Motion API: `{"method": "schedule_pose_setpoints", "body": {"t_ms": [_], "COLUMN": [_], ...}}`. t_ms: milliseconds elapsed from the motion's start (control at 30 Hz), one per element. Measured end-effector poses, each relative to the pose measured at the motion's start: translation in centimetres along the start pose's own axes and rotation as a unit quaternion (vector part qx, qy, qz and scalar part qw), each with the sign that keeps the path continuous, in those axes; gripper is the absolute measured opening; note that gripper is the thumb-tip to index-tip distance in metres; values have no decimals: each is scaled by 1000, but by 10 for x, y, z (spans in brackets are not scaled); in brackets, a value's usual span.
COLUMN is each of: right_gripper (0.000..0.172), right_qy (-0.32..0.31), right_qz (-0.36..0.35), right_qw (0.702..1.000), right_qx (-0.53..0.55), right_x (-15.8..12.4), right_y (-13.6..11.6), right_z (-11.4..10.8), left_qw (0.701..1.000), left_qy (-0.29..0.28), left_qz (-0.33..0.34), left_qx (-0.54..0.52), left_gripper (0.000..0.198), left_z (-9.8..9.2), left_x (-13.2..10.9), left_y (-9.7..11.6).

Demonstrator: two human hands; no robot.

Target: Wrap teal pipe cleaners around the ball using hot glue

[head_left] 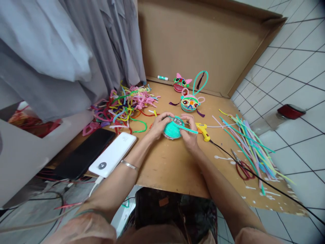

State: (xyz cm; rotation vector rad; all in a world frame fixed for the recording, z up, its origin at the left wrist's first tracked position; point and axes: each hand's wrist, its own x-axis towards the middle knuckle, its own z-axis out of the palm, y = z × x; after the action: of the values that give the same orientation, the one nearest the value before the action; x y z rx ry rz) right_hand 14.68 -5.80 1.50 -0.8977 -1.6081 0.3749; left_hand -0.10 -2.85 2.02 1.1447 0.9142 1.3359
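Note:
My left hand cups the left side of a teal, dome-shaped piece wound from pipe cleaner, fingers curled round it. My right hand pinches a loose teal pipe cleaner strand that runs off the top of the dome to the right. Both hands are closed and meet over the cardboard work surface. Two finished pipe-cleaner animal heads sit behind: a teal one with a long loop and a pink-eared one.
A yellow glue gun lies right of my hands, its black cord trailing to the lower right. Straight pipe cleaners and red scissors lie right. A tangled pile of pipe cleaners, a white power bank and a black phone lie left.

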Motion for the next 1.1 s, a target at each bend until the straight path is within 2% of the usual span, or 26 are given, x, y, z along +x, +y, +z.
{"method": "schedule_pose_setpoints", "body": {"t_ms": [100,167,367,533,1100], "right_gripper": [18,11,11,11,13], "right_qy": [-12,-7,36,39,24], "right_qz": [-35,-34,30,64,28], "right_qw": [999,999,999,997,999], "right_qx": [-17,-34,15,23,-4], "right_x": [-1,-1,1,0,-4], "right_y": [-7,-7,4,11,3], "right_z": [0,1,5,8,10], "left_qw": [1000,1000,1000,1000,1000], "left_qy": [-4,-7,-8,-11,-6], "left_qz": [5,7,1,-2,-2], "left_qx": [-3,-8,-11,-18,-15], "left_gripper": [17,17,17,18,17], "left_z": [0,0,0,0,0], "left_x": [1,1,0,0,0], "left_y": [0,-1,0,0,2]}}
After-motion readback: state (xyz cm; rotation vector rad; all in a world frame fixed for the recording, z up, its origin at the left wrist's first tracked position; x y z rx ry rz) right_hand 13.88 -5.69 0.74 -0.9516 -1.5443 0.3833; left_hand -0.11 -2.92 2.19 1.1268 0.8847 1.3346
